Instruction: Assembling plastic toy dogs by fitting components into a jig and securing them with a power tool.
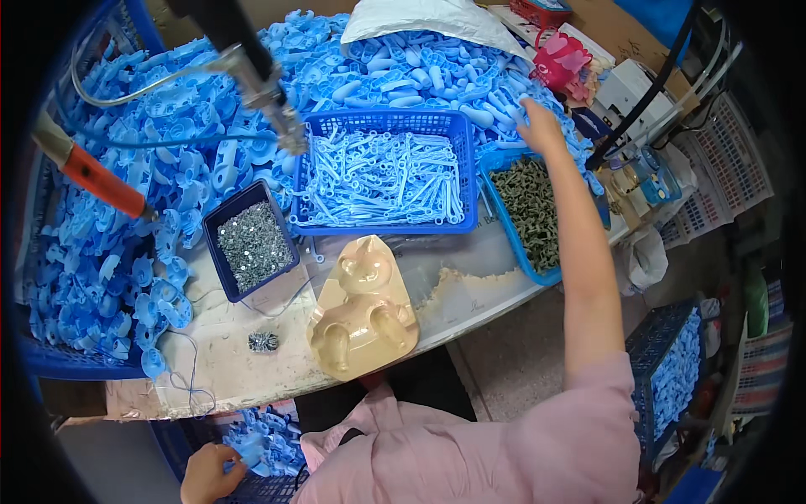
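My right hand (541, 130) is stretched out over the far right of a big heap of light-blue moulded plastic parts (395, 71); its thumb and fingers are apart among the rounded pieces. Low at the left, my left hand (211, 475) is curled beside a basket (273, 489) of blue plastic parts, its fingers closed on a blurred blue part (242, 458). A cream moulded fixture (363, 311) with rounded hollows lies on the table in front of me. Behind it stands a blue basket (386, 229) full of small light-blue rods with ringed ends.
A dark-blue bin (238, 294) of small metal screws stands left, near a small dark metallic bundle (264, 342). Dark greenish parts fill a blue tray (550, 277) beneath my right arm. An orange-handled tool (105, 181) and a metal-tipped tool (281, 109) hang overhead.
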Demonstrator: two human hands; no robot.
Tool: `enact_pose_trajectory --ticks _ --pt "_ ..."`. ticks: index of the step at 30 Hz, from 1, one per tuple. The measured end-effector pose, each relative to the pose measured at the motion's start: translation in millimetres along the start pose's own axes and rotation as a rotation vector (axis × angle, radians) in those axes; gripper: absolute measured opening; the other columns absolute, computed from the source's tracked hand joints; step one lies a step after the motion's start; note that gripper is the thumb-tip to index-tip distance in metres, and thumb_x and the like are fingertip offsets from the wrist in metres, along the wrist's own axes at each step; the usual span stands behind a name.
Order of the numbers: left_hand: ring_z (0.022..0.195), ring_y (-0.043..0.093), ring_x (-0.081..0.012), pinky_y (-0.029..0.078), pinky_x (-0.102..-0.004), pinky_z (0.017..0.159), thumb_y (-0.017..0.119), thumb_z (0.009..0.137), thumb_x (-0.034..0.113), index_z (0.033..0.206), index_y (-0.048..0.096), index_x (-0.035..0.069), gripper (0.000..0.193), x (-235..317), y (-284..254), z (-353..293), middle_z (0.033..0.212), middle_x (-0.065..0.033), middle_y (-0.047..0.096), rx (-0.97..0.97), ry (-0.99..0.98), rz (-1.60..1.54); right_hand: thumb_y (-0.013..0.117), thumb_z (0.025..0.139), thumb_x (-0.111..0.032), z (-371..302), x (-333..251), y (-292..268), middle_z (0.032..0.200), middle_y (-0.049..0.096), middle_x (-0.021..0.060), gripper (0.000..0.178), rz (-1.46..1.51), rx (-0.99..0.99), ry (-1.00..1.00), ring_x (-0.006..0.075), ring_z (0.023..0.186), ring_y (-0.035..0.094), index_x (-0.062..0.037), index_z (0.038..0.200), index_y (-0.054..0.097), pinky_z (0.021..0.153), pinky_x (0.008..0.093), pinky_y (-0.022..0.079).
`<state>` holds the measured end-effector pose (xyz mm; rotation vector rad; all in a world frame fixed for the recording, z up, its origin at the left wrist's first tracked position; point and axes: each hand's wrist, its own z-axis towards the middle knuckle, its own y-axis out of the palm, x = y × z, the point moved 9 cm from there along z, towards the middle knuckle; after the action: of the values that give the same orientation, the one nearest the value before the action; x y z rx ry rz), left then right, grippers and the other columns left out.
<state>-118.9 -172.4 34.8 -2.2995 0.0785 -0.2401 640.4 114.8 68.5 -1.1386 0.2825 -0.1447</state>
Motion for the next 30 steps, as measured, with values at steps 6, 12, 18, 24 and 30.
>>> enact_pose_trajectory --ticks 6,12,18,24,30 --pt "0.098 0.069 -0.0326 0.054 -0.0403 0.085 0.078 0.078 0.039 0.12 0.068 0.004 0.055 16 3 16 0.101 -0.0164 0.072 0.073 -0.031 -0.141 0.068 0.086 -0.013 -10 34 2 0.113 0.069 0.0219 0.052 0.113 0.211 0.001 0.0422 0.104 0.065 -0.0152 0.136 0.056 0.086 0.0499 0.053" --pt "0.104 0.067 -0.0345 0.052 -0.042 0.089 0.074 0.086 0.012 0.125 0.064 0.005 0.041 184 -69 59 0.116 -0.0166 0.069 0.235 0.617 -0.367 0.07 0.088 -0.016 -77 -76 -45 0.101 0.065 0.007 0.059 1.156 -0.333 0.047 0.0158 0.092 0.067 -0.0144 0.143 0.05 0.075 0.0294 0.053" --pt "0.105 0.065 -0.032 0.054 -0.0409 0.087 0.079 0.081 0.014 0.134 0.059 0.005 0.057 325 -102 88 0.132 -0.0138 0.062 0.762 1.063 -0.193 0.062 0.1 -0.015 -217 -211 -14 0.101 0.066 0.0039 0.04 1.463 -1.054 0.077 0.0111 0.09 0.066 -0.0092 0.139 0.054 0.077 0.0292 0.057" --pt "0.09 0.068 -0.0215 0.057 -0.0337 0.076 0.079 0.081 0.01 0.124 0.066 0.001 0.046 330 -88 92 0.12 -0.0085 0.065 1.032 1.215 -0.06 0.049 0.108 -0.027 -254 -228 -7 0.109 0.068 0.0075 0.039 1.408 -1.175 0.053 0.0146 0.091 0.069 -0.0067 0.14 0.057 0.079 0.0314 0.058" --pt "0.087 0.069 -0.0228 0.058 -0.0333 0.07 0.08 0.081 0.006 0.12 0.067 0.002 0.042 309 -81 81 0.11 -0.0095 0.07 0.905 1.167 -0.223 0.057 0.098 -0.013 -61 -92 -19 0.085 0.072 0.0076 0.02 0.764 -0.057 0.036 0.0173 0.077 0.069 -0.0016 0.108 0.07 0.071 0.0327 0.054"
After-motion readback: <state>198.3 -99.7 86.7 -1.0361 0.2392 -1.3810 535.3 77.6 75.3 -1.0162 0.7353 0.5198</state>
